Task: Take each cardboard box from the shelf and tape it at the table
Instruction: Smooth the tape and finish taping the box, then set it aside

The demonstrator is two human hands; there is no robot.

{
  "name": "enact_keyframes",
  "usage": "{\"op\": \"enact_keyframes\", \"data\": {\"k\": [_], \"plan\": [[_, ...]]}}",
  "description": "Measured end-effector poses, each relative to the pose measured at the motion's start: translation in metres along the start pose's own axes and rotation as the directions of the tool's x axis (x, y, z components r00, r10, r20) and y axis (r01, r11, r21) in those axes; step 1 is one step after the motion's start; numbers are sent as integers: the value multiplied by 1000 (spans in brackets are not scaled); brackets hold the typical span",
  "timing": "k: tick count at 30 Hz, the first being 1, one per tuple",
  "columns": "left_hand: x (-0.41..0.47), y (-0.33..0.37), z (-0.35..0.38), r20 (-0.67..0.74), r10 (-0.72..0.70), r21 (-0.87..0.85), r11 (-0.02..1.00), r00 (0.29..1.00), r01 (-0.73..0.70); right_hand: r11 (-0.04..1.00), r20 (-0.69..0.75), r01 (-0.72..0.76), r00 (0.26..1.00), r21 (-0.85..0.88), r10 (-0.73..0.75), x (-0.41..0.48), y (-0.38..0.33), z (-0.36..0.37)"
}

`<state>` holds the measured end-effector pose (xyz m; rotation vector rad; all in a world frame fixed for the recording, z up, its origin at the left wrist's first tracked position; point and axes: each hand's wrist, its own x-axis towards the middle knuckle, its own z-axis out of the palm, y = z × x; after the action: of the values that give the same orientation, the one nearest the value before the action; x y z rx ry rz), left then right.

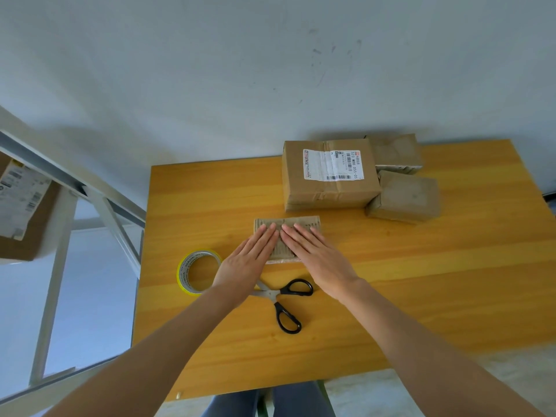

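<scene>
On the yellow counter (421, 281), mid-surface, both palms, left hand (248, 260) and right hand (319, 260), press the small cardboard box (304, 223) flat, grip splayed wide, likely smoothing tape; tape roll (197, 272) and scissors (285, 302) wait nearby.

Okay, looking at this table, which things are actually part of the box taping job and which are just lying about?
In the job:
small cardboard box, pressed flat under the left hand and right hand
tape roll
scissors
labelled box and two plain boxes at the table's far side
box on the shelf

Lying about:
nothing else on the table
</scene>
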<state>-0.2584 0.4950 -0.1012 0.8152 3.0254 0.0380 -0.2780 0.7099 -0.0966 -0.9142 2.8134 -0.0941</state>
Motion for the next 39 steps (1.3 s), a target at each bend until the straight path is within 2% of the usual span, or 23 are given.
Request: {"op": "enact_keyframes", "data": {"k": [3,7,11,18,21,23,26,28,30,32,34,37,39], "plan": [[-1,0,-5,14,-2,14,1000,1000,2,1000,-15,5,1000,8,-5,-2,-7,-5],[-6,-3,-13,-5,67,15,998,998,-67,999,-154,-44,987,-12,41,-14,-5,-1],[-15,-7,-16,25,125,-15,992,992,-125,1000,-212,0,977,-12,-3,-25,-8,-2],[-19,-19,-20,27,29,-123,992,999,-26,995,-190,17,982,94,1,-4,-18,-10],[-19,-29,-21,15,-50,-244,968,999,52,987,-162,37,987,157,-11,14,-23,-17],[-14,-35,-20,45,-104,-338,934,994,113,990,-177,33,984,138,-8,27,-24,-19],[-1,-41,-23,133,-183,-373,901,974,221,986,-223,-67,970,153,100,37,-21,-22],[7,-41,-27,173,-248,-421,856,953,300,953,-293,-132,932,272,213,37,-22,-22],[9,-39,-29,188,-281,-471,816,941,337,880,-314,-191,884,434,346,35,-28,-22],[7,-37,-26,175,-287,-511,791,942,336,761,-231,-284,840,583,491,33,-35,-20],[4,-34,-25,153,-303,-558,759,941,335,680,-168,-319,819,660,548,30,-42,-16],[0,-27,-28,92,-375,-621,702,922,347,647,-180,-326,787,689,590,27,-48,-14],[-1,-25,-35,63,-463,-652,651,884,387,626,-161,-331,786,706,597,28,-48,-14]]}}
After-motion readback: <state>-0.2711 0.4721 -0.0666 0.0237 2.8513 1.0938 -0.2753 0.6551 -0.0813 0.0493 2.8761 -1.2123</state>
